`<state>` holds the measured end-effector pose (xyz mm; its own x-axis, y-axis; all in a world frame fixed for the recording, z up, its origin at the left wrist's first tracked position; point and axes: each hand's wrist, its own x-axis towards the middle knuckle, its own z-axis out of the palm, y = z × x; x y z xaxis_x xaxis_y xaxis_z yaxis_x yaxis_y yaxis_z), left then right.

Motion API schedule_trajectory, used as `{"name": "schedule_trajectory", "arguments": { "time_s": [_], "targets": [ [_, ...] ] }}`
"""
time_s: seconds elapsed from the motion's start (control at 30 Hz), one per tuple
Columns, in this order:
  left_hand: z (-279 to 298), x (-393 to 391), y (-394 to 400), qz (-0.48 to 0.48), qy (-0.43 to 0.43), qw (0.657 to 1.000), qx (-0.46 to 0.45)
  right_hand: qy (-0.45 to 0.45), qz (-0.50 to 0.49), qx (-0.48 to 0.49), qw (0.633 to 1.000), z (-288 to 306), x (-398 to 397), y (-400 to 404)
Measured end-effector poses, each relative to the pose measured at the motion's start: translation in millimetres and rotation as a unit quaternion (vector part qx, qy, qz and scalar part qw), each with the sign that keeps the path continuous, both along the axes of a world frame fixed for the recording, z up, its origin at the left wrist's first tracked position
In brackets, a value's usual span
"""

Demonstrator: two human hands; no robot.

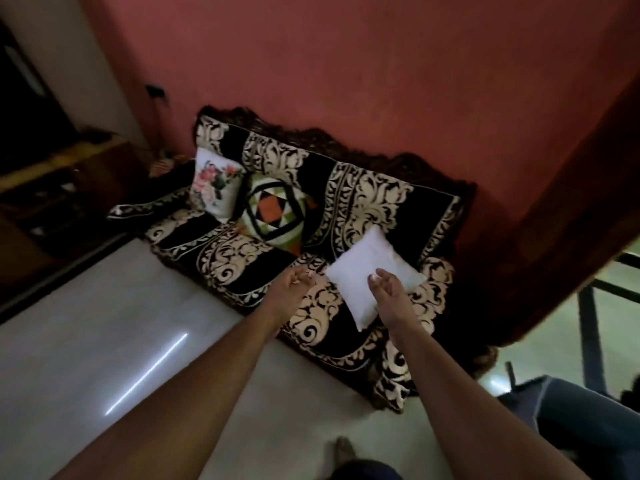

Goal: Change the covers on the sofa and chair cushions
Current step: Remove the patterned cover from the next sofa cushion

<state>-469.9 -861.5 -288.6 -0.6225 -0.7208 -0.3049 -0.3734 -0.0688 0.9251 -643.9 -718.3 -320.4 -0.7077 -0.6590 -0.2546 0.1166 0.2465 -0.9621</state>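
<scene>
Black sofa with cream scroll-pattern fabric throw (363,195) stands against the red wall (381,71), pale tiled floor (86,341) in front. Plain white uncovered square cushion (367,271) lies flat on the seat's right end. Green-black-orange geometric patchwork cushion (273,209) and white floral-print cushion (214,183) lean on the backrest, touching. My right hand (391,292) is over the white cushion's near edge, fingers relaxed, gripping nothing. My left hand (294,282) hovers just beside it, loosely curled, empty.
</scene>
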Motion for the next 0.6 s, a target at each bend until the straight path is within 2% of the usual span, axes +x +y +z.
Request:
{"name": "schedule_trajectory", "arguments": {
  "time_s": [0.17,0.43,0.6],
  "targets": [
    [-13,23,-73,0.047,-0.006,0.999,0.0,0.002,0.042,0.016,0.999,-15,9,-90],
    [-33,20,-193,0.095,-0.032,0.995,0.004,-0.062,0.079,0.031,0.994,-44,-8,-232],
    [-49,26,-264,0.122,-0.016,0.992,0.032,-0.069,0.109,0.053,0.99,-52,-16,-311]
  ]
}}
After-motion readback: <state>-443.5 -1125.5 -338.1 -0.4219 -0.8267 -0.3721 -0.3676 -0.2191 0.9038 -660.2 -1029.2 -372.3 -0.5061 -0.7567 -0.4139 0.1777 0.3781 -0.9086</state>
